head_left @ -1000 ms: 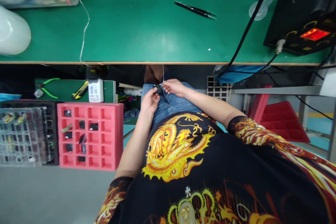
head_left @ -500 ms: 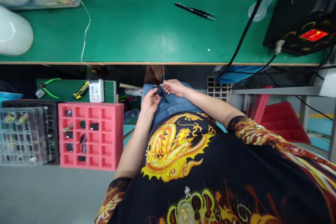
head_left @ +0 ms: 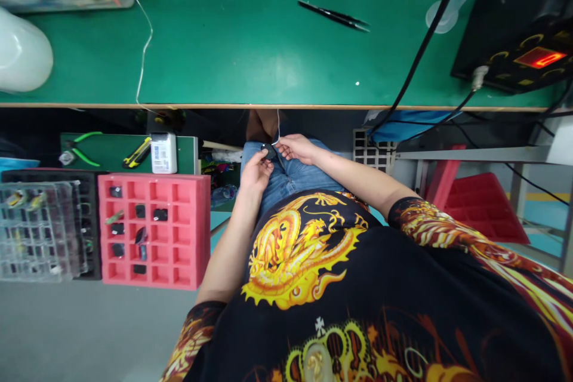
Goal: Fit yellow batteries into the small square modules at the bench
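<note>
Over my lap, my left hand (head_left: pixel 255 172) pinches a small black part (head_left: pixel 269 151) between thumb and fingers; its exact kind is too small to make out. Close beside it on the right, my right hand (head_left: pixel 293 148) has its fingertips pressed together on a thin white wire (head_left: pixel 279 125). That wire runs up to the edge of the green workbench (head_left: pixel 215 65), and its lower end is near the black part. Whether wire and part touch, I cannot tell. Both hands are below the bench edge, in front of my jeans.
Black tweezers (head_left: pixel 333 15) lie on the bench. A station with a lit red display (head_left: pixel 540 58) stands at the right, a black cable (head_left: pixel 421 48) hanging across. At left are a pink foam tray (head_left: pixel 162 258) with black parts, a yellow cutter (head_left: pixel 137 153), and green-handled pliers (head_left: pixel 87 158).
Both hands keep almost the same pose, the left on the black part and the right on the wire. The view has shifted very slightly.
</note>
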`<act>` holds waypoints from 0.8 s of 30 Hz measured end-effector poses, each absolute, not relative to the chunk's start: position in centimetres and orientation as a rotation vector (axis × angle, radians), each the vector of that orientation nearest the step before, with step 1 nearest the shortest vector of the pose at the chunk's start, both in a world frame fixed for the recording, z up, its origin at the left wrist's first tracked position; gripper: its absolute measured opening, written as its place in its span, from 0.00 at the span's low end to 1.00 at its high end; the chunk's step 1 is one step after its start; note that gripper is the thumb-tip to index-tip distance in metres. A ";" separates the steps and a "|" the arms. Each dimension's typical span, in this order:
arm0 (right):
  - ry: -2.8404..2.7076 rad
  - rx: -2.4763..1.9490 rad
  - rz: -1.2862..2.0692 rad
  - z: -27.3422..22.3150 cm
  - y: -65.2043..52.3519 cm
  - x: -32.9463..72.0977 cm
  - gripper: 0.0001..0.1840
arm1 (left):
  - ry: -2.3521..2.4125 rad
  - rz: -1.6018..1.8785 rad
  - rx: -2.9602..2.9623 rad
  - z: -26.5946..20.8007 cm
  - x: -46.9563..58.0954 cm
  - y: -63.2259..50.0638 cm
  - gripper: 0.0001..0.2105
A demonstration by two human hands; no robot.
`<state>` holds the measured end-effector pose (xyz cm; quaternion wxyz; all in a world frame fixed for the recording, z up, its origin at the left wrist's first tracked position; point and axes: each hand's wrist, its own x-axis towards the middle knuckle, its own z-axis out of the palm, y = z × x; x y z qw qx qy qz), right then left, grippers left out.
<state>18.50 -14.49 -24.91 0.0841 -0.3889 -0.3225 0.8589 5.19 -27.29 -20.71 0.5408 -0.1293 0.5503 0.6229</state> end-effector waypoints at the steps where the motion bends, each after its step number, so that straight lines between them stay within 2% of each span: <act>1: -0.965 -1.165 2.562 -24.9 -14.5 18.5 0.15 | 1.307 1.484 -0.311 -20.7 5.2 -27.3 0.10; 24: -0.982 -1.185 2.574 -24.0 -14.5 18.5 0.10 | 1.304 1.492 -0.370 -20.7 5.4 -27.1 0.08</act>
